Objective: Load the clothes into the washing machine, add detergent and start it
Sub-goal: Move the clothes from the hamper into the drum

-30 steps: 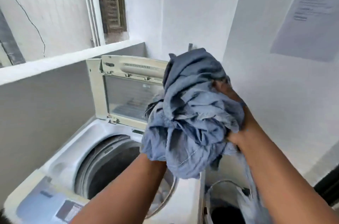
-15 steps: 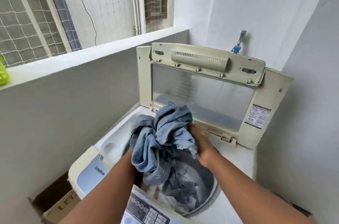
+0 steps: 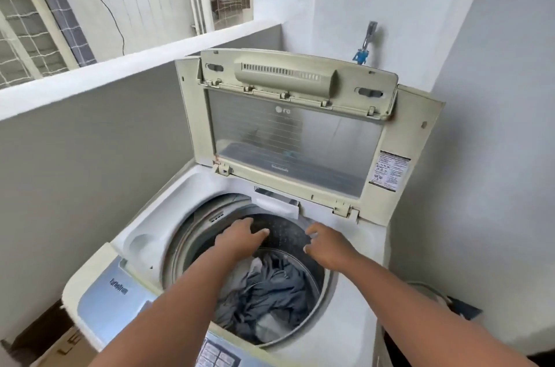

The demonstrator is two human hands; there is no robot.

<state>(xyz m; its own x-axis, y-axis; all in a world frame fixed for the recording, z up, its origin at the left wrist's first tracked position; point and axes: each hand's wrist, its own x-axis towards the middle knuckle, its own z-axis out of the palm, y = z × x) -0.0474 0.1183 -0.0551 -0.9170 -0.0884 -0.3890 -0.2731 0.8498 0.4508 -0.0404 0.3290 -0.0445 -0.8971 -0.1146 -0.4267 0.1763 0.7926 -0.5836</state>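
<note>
Loading step: crumpled blue-grey clothes inside white top-loading washing machine, left hand and right hand fingers spread, empty; detergent next.

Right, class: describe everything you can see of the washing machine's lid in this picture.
The lid is a yellowed cream plastic frame around a clear window with a logo near its top. It stands open, swung up and leaning back toward the wall, hinged at the rear of the washing machine. A folded front section with a slotted grille sits along its top edge. A printed label is stuck on its right side. Neither hand touches it.
</note>
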